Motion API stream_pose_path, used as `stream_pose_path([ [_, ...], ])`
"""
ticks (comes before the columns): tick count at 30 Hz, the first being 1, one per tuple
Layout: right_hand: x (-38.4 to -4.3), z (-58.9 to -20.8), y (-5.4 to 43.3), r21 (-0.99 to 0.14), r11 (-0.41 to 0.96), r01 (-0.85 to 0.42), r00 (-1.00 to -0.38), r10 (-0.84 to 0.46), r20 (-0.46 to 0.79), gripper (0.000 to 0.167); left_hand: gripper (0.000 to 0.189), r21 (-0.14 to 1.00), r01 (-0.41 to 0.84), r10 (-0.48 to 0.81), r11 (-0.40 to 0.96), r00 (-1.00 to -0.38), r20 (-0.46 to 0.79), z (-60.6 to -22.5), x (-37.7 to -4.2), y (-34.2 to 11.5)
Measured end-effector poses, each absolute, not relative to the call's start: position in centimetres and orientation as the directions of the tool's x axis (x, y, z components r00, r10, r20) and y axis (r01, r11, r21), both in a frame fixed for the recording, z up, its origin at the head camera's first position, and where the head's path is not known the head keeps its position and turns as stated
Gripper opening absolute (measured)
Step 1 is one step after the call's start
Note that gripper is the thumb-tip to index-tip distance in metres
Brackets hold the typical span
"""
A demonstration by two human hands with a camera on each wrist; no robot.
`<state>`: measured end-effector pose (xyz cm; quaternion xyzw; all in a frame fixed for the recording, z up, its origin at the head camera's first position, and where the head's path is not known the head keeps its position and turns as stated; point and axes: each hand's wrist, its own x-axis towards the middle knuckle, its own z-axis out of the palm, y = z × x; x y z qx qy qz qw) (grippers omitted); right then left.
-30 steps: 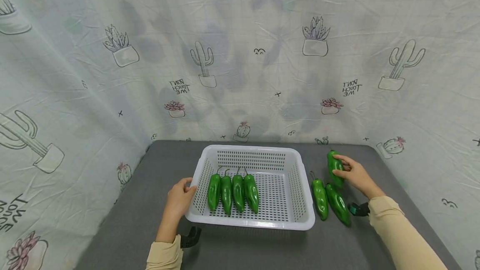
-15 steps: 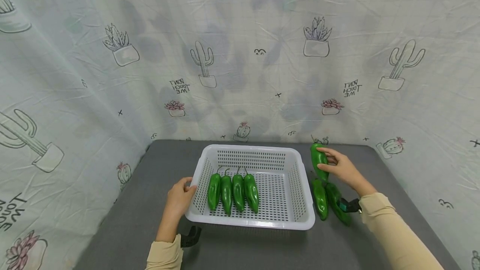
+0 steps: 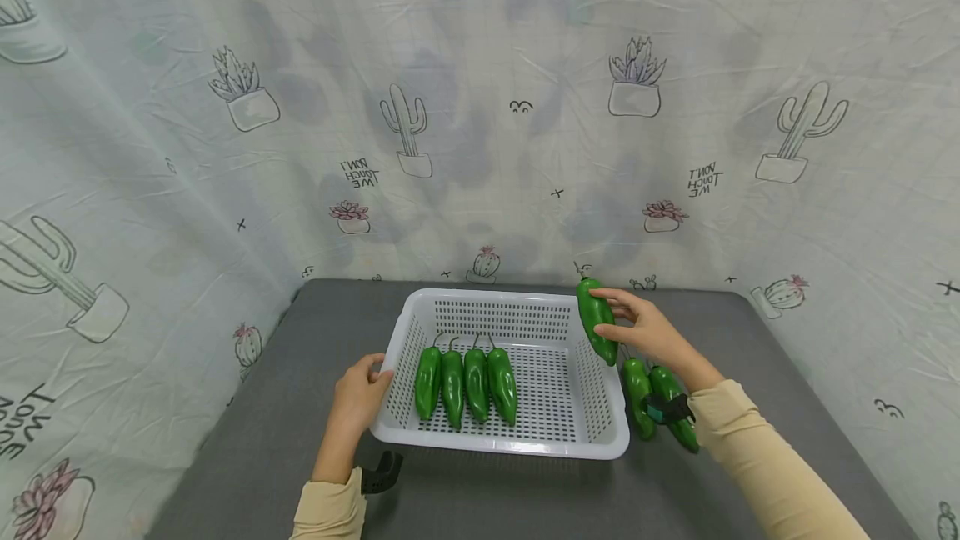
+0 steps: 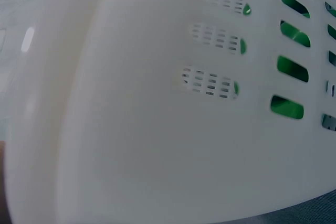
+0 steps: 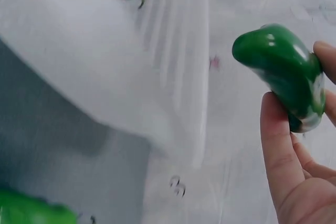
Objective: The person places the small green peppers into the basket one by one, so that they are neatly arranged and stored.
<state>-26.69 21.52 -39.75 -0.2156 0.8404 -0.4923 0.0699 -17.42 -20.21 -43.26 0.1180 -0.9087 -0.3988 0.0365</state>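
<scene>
A white perforated plastic basket stands on the table, with several green peppers lined up in its left half, stems pointing away. My left hand grips the basket's left rim; the left wrist view is filled by the basket's wall. Between thumb and fingers my right hand pinches a green pepper, raised over the basket's right rim. That same pepper shows end-on in the right wrist view, held by the fingertips of the right hand.
Two more green peppers lie right of the basket: one pepper close to its wall, another pepper partly under the right wrist's strap. A grey cloth covers the table. Behind it hangs a curtain printed with cacti.
The right hand has lifted its pepper from the right side of the table and carried it left to the basket's right rim. The left hand and basket have stayed put.
</scene>
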Motion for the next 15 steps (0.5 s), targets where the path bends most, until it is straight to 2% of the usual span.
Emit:
stream_pose_path([
  [15,-26.0,-40.8,16.0,-0.848,0.455,-0.272,-0.881,-0.472,0.029,0.057,0.041,0.736,-0.185,-0.252,0.652,-0.967,-0.02,-43.4,-17.3,-20.2],
])
